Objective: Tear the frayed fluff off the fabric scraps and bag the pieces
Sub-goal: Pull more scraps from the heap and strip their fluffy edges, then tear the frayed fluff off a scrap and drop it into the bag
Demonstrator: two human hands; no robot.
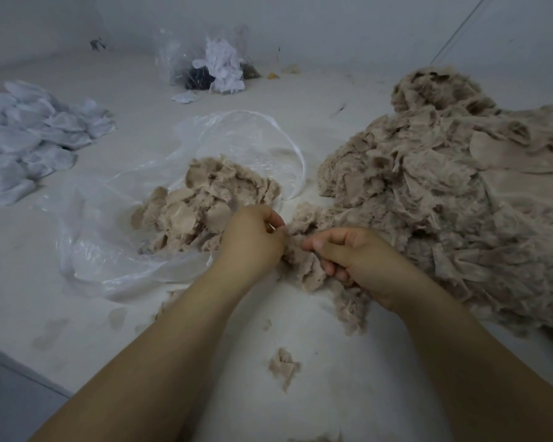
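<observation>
Just right of the open bag, left hand and right hand pinch one scrap; pull fluff away gently in small tugs.

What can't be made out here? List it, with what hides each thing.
Head view only:
- Left hand fingertips: curled into the beige scrap, hidden.
- Big beige pile: cut off by the right edge.
- Far bag: dark contents too small and dim.
- White scraps: cut off by the left edge.
</observation>
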